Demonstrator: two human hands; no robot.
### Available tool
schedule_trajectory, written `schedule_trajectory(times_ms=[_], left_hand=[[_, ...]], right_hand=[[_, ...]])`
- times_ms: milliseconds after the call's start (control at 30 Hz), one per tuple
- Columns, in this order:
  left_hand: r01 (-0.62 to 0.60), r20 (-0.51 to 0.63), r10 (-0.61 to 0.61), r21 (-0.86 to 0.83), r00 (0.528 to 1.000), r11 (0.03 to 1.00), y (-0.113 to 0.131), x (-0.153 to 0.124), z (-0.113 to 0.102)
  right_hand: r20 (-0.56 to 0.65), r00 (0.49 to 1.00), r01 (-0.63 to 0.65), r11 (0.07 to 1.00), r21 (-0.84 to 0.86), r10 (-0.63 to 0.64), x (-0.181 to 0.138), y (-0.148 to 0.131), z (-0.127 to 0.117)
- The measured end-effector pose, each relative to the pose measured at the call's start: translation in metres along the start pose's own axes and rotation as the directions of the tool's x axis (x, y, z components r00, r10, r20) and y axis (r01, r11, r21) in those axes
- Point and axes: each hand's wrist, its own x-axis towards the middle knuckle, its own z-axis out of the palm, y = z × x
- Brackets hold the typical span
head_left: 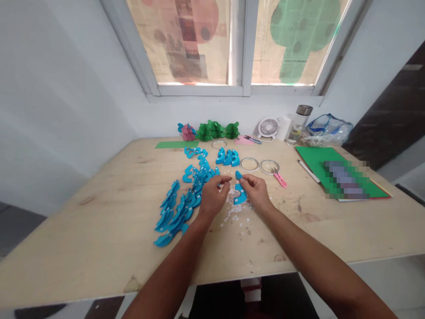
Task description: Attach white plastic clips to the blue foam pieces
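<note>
My right hand (257,191) pinches a blue curved paper piece (239,198) with small white squares on it, holding it over the table. My left hand (215,194) is just left of this piece, apart from it. Its thumb and forefinger are curled close together; anything between them is too small to make out. Small white paper bits (236,208) lie scattered below the hands. Left of my left hand, a long overlapping pile of blue paper pieces (181,210) carries similar white squares. Behind the hands sits a smaller blue group (227,157).
Metal rings (249,164) and pink-handled snips (279,178) lie behind my right hand. Green paper ornaments (215,130), a white fan (268,127) and a glass bottle (299,125) line the wall. At right is a green sheet (318,161) with a blurred object on it.
</note>
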Motion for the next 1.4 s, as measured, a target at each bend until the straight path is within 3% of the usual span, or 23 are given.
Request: schedule_trajectory(times_ms=[133, 233, 433, 600, 700, 800, 900, 967, 1100, 1400], left_hand=[[0.201, 0.109, -0.177, -0.286, 0.978, 0.937, 0.003, -0.004, 0.007], [0.262, 0.074, -0.254, -0.399, 0.964, 0.879, 0.005, -0.005, 0.009], [0.295, -0.045, -0.366, -0.506, 0.929, 0.811, 0.004, -0.001, 0.004], [0.297, -0.052, -0.377, -0.522, 0.925, 0.800, 0.002, -0.001, 0.004], [0.219, -0.122, -0.293, -0.414, 0.948, 0.883, 0.002, -0.002, 0.004], [-0.006, -0.264, -0.020, -0.097, 0.964, 0.995, 0.005, -0.004, 0.002], [-0.253, -0.197, 0.301, 0.236, 0.933, 0.938, 0.007, -0.006, 0.001], [-0.360, -0.098, 0.416, 0.351, 0.904, 0.865, 0.007, -0.007, 0.003], [-0.408, -0.019, 0.466, 0.453, 0.885, 0.793, 0.001, -0.007, 0.007], [-0.369, -0.016, 0.418, 0.440, 0.908, 0.818, -0.002, -0.005, 0.005]], right_hand=[[0.013, 1.000, -0.004, 1.000, -0.009, 0.004, 0.000, -0.004, 0.000], [0.025, 1.000, -0.004, 1.000, 0.003, 0.004, 0.000, -0.008, 0.000], [0.101, 0.992, -0.075, 0.996, 0.041, 0.070, -0.002, -0.010, 0.001], [0.168, 0.981, -0.113, 0.990, 0.088, 0.097, -0.002, -0.005, 0.004], [0.161, 0.982, -0.111, 0.991, 0.073, 0.098, -0.002, -0.003, 0.004], [0.125, 0.989, -0.091, 0.995, 0.049, 0.084, -0.002, -0.002, 0.003], [0.088, 0.995, -0.053, 0.998, 0.034, 0.050, -0.001, -0.001, 0.002], [0.079, 0.996, -0.029, 1.000, 0.006, 0.029, 0.000, -0.001, 0.001], [0.079, 0.997, 0.025, 0.994, -0.106, -0.017, 0.000, -0.001, 0.001], [0.125, 0.978, 0.202, 0.913, -0.356, -0.167, -0.005, -0.007, -0.001]])
